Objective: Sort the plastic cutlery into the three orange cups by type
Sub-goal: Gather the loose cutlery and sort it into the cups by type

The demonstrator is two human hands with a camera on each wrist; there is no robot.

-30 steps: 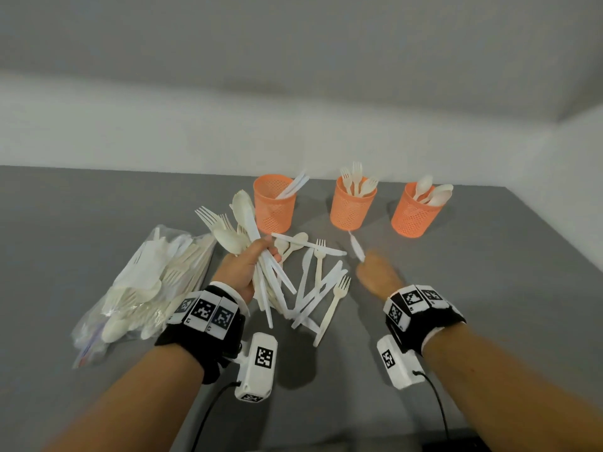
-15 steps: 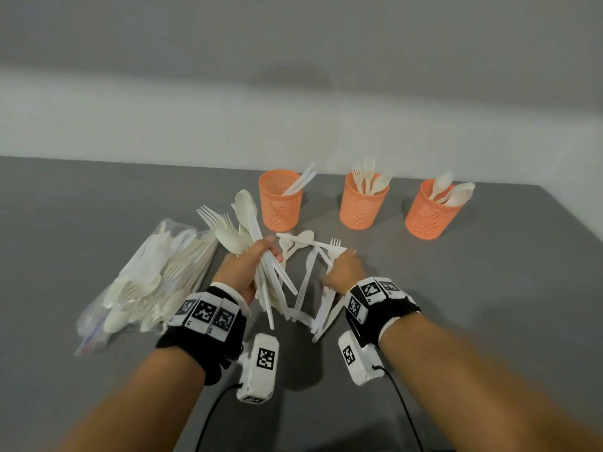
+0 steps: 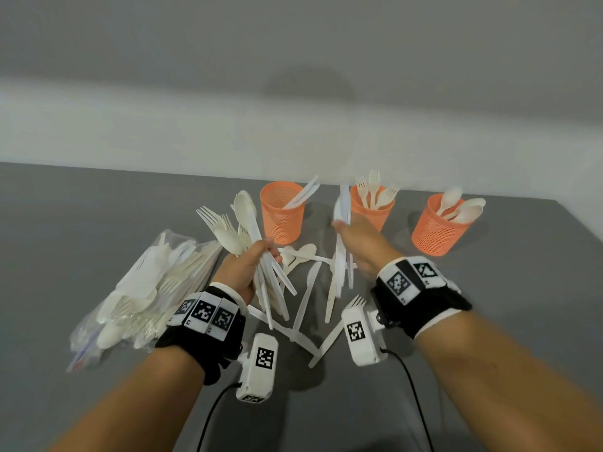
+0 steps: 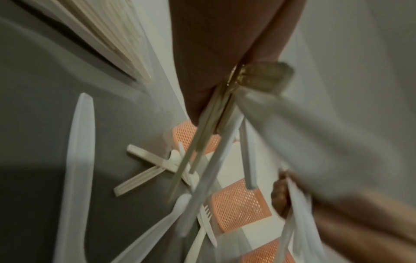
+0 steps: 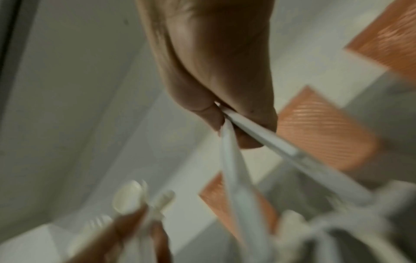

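Note:
Three orange mesh cups stand in a row at the back: the left cup [image 3: 282, 214] holds knives, the middle cup [image 3: 375, 210] forks, the right cup [image 3: 437, 225] spoons. My left hand [image 3: 249, 265] grips a mixed bundle of white cutlery [image 3: 243, 223], with forks, spoons and knives fanning out. My right hand [image 3: 355, 238] pinches white knives [image 3: 342, 252] upright, between the left and middle cups. The right wrist view shows the knives [image 5: 234, 160] caught between thumb and fingers. Loose knives, forks and spoons [image 3: 306, 288] lie on the grey table between my hands.
A clear plastic bag [image 3: 143, 288] full of more cutlery lies at the left on the grey table [image 3: 489, 321]. A white wall runs behind the cups. Cables trail from both wrist cameras toward the near edge.
My right hand dropped to the loose pile, took hold of knives there, and has lifted them up toward the cups. The left hand kept its bundle in place.

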